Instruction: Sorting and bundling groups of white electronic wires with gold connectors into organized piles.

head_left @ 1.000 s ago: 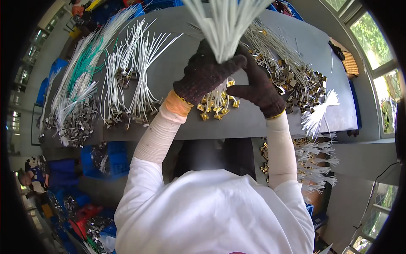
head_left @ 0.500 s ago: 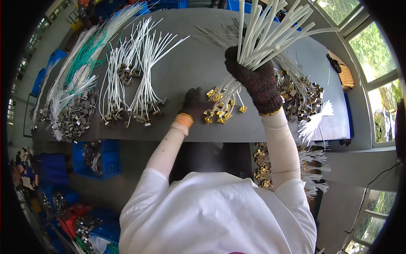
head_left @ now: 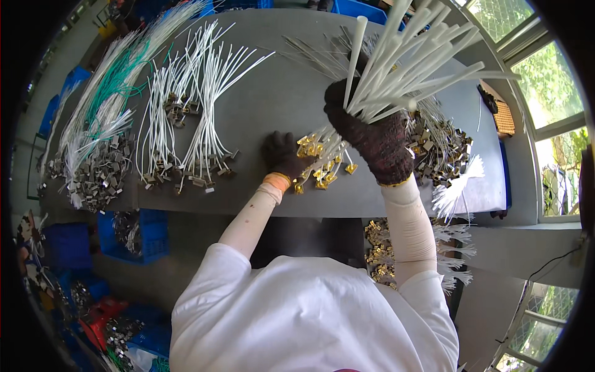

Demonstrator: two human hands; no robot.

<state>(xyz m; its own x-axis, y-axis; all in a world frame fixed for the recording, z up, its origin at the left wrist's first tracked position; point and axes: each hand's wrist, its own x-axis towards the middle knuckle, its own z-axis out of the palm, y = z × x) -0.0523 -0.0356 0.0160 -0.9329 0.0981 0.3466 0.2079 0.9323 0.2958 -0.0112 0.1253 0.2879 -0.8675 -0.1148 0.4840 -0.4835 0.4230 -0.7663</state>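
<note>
I watch from afar as the right hand (head_left: pixel 372 136), in a dark knitted glove, wraps its fingers around a thick bundle of long white flexible wires (head_left: pixel 409 68). I take that bundle as my landmark: it slants over a smooth grey tabletop (head_left: pixel 242 111), tails fanned out above the fist, small gold-coloured square metal ends (head_left: pixel 321 176) hanging below. Left of those ends, the left hand (head_left: pixel 285 156), gloved alike, has its fingers spread; whether its thumb touches them I can't tell. If the right grip slackens, I'd expect wires to slip lengthwise and the ends to go uneven. The squares' corners could hook the glove's knit and pull a wire out. Right of the bundle lies a heap of grey wires with dull metal ends (head_left: pixel 443 146); a low swing could tangle the two.
</note>
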